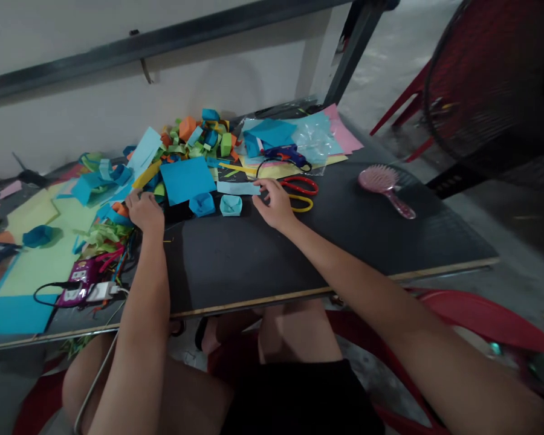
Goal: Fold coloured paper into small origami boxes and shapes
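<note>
My right hand [274, 204] reaches to a light blue paper strip [238, 188] on the dark table [263, 254] and pinches its right end, just left of the red and yellow scissors [301, 192]. My left hand [144, 211] rests curled at the edge of a pile of paper scraps [113, 232], beside a blue paper sheet [187, 179]; I cannot make out anything in its fingers. Two small folded blue paper boxes [216, 205] sit between my hands.
A heap of coloured folded papers [194, 139] lies at the back, with a plastic bag [308, 136] and pink sheets to its right. A pink hairbrush [385, 187] lies at right. Green and blue sheets, a purple device [79, 287] with cables lie left. A fan [494, 84] stands right.
</note>
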Demonstrator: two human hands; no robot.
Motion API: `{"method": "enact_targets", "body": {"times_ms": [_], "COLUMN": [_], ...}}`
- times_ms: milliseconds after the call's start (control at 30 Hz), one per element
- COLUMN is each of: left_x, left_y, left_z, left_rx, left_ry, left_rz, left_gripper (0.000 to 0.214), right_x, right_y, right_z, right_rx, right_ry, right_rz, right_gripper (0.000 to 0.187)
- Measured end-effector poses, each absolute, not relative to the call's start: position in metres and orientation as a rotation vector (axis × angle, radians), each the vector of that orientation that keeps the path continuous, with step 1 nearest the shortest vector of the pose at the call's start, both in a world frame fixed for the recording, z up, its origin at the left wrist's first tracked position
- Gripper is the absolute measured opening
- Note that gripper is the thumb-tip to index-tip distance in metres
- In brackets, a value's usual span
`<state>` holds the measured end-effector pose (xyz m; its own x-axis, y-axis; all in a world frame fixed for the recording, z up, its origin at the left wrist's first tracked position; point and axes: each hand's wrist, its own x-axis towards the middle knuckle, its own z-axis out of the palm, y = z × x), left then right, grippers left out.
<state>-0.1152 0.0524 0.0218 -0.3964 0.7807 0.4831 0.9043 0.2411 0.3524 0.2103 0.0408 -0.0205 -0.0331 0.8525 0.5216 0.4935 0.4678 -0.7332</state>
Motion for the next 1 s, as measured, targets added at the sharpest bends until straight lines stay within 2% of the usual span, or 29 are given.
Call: {"method": "enact_targets", "body": {"times_ms": [167,333,467,567,700,767,833,933,1000], "left_x": [-0.099,-0.084,-0.059,-0.03,0.0,0.005,0.002,-0.008,-0.013], "left_y": [0.041,0.029,0.024,0.018,0.009,0.006,0.006,0.008,0.01], "left_z": [0.041,0.054,0.045,0.027,0.006,0.005,0.009,0.016,0.018], "left_rx": [-1.598,-1.591,-1.551,-1.764,-2.255,-2.371,-2.36,-2.275,-2.238], "left_ry": [-2.128,-1.971,-1.832,-1.825,-1.717,-1.638,-1.607,-1.668,-1.712], "left_rz": [-0.996,-1.129,-1.406,-1.66,-1.545,-1.543,-1.609,-1.717,-1.812], "left_gripper": [0.031,0.024,0.024,0.039,0.032,0.03,0.028,0.028,0.031], "right_x": [0.21,0.21,0.21,0.21,0.206,0.202,0.198,0.195,0.195], "right_y": [0.043,0.042,0.041,0.039,0.035,0.031,0.028,0.025,0.026], "right_z": [-0.019,-0.017,-0.019,-0.019,-0.016,-0.014,-0.012,-0.009,-0.008], "right_rx": [-1.17,-1.146,-1.099,-0.992,-0.771,-0.719,-0.705,-0.775,-0.863], "right_ry": [-1.664,-1.698,-1.739,-1.796,-1.9,-1.898,-1.831,-1.619,-1.484], "right_rz": [0.481,0.465,0.466,0.484,0.499,0.523,0.612,0.785,0.921], "right_gripper": [0.028,0.03,0.038,0.059,0.103,0.114,0.102,0.057,0.042]}}
